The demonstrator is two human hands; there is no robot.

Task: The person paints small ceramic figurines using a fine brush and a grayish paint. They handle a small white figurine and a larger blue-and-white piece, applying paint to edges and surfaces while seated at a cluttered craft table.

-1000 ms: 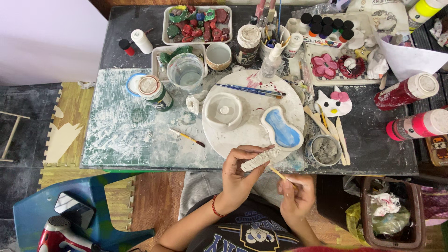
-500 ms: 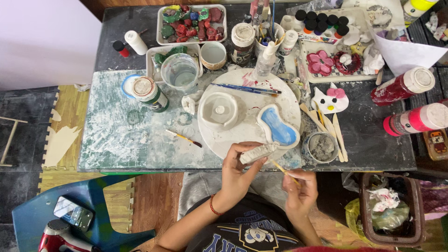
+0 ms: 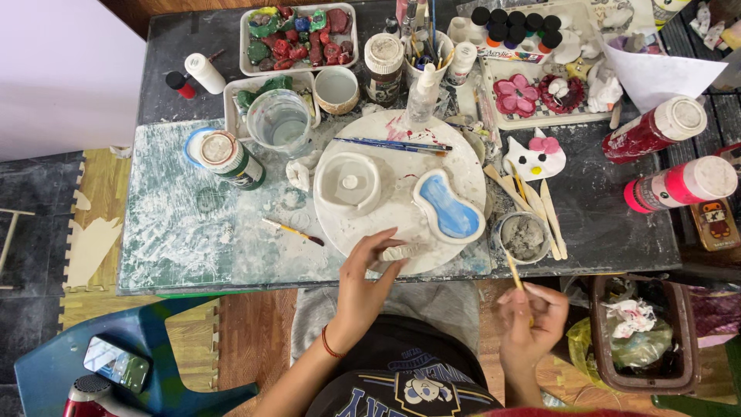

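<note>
Two hands busy at the near edge. The right hand [image 3: 531, 324] is closed around a thin wooden brush [image 3: 515, 275], held off the surface with the tip pointing up toward the grey cup [image 3: 525, 236]. The left hand [image 3: 369, 276] has its fingers loosely curled around a small white clay piece [image 3: 400, 252], resting on the round board [image 3: 401, 181]. Looks like the painting step to me, piece steadied, brush not on it yet. Further back on the board sit a white dish [image 3: 349, 181] and a blue-filled dish [image 3: 449, 208]. Next stroke would need the brush brought across to the piece.
</note>
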